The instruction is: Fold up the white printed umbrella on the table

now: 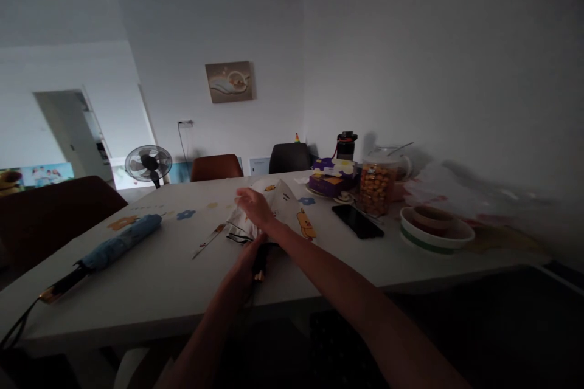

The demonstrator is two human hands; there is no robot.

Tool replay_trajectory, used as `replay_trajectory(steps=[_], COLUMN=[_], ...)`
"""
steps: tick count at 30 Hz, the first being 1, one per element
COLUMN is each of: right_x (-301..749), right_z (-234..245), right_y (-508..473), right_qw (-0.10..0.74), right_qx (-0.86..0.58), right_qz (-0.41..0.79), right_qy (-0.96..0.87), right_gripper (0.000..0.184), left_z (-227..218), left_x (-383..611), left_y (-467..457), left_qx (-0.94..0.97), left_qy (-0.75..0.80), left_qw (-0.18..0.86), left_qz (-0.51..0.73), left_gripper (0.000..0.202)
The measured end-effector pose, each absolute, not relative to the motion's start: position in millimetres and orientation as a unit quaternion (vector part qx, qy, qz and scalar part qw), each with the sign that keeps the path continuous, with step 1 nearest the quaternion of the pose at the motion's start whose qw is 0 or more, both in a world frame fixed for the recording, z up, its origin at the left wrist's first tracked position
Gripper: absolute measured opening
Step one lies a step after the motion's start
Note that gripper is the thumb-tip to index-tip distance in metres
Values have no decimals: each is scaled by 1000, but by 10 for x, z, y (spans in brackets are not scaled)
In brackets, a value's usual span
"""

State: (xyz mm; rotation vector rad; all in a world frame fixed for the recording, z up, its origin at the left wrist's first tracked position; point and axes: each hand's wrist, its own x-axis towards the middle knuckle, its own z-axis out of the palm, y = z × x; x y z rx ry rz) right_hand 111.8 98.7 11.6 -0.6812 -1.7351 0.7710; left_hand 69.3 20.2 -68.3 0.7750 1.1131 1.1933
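A white umbrella [287, 209] with yellow cartoon animals lies partly folded on the table before me, its loose canopy standing in a peak. My left hand [249, 255] is closed around its lower end, where the canopy's gathered edge meets a dark handle [260, 264]. Crossing over the left, my right hand [256, 208] lies across the canopy's left side with its fingers loosely bent and reaching past the fabric. Its palm is hidden. A thin printed strip [208, 240] sticks out to the left along the tabletop. Farther left lies a closed blue umbrella [123, 244] with a black handle.
Right of the white umbrella are a black phone [357, 221], a purple box [331, 183], a jar of round snacks [378, 188], stacked bowls [435, 231] and plastic bags [449, 191]. A dark bottle [345, 147] stands behind. Chairs [216, 167] and a fan [148, 163] are beyond the table.
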Motion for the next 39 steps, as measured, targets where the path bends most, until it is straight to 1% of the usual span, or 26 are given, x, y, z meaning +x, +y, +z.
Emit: replay_trajectory(steps=[2, 3, 5, 8, 10, 14, 17, 19, 20, 23, 25, 26, 28, 30, 32, 36, 39], right_x=[1332, 1461, 1735, 2081, 2217, 2308, 2329, 2339, 2340, 2330, 2320, 2319, 2326, 2343, 2359, 2378, 2412], right_z=[118, 103, 18, -239, -435, -643, -614, -577, -565, -562, -566, -562, -539, -501, -465, -430, -412], right_y=[1018, 1059, 1177, 1358, 1432, 1465, 1446, 1423, 1408, 1363, 1340, 1331, 1315, 1300, 1286, 1267, 1278], right_qw=[624, 656, 686, 657, 629, 560, 533, 524, 521, 491, 478, 482, 518, 557, 568, 531, 509], right_qx=[-296, -307, -356, -460, -522, -563, -569, -559, -542, -496, -497, -502, -488, -450, -414, -398, -380], right_qz=[280, 262, 220, 181, 177, 223, 279, 320, 345, 399, 386, 373, 375, 424, 483, 554, 589], right_qy=[-667, -638, -595, -568, -549, -566, -561, -557, -562, -595, -613, -613, -594, -555, -522, -503, -499], right_gripper=[18, 18, 18, 18, 19, 20, 34, 41, 42, 37, 32, 31, 30, 26, 23, 27, 25], left_z=[-664, -649, -615, -577, -567, -562, -547, -532, -525, -513, -512, -512, -508, -497, -485, -490, -523], left_x=[654, 630, 580, 518, 498, 503, 516, 521, 523, 526, 526, 527, 528, 530, 531, 522, 509], left_y=[222, 231, 249, 264, 266, 255, 241, 230, 226, 217, 216, 215, 210, 200, 186, 170, 178], left_qx=[306, 284, 236, 158, 114, 103, 103, 98, 96, 93, 91, 90, 87, 83, 80, 87, 93], left_qy=[467, 445, 371, 270, 257, 263, 266, 266, 265, 263, 262, 262, 261, 260, 265, 264, 250], left_qw=[652, 673, 722, 768, 775, 783, 791, 792, 792, 788, 787, 787, 790, 794, 796, 790, 791], left_qz=[514, 518, 534, 559, 567, 554, 541, 541, 542, 549, 551, 551, 548, 544, 538, 546, 551], left_gripper=[41, 38, 31, 25, 26, 26, 27, 28, 28, 29, 28, 28, 28, 27, 27, 24, 24])
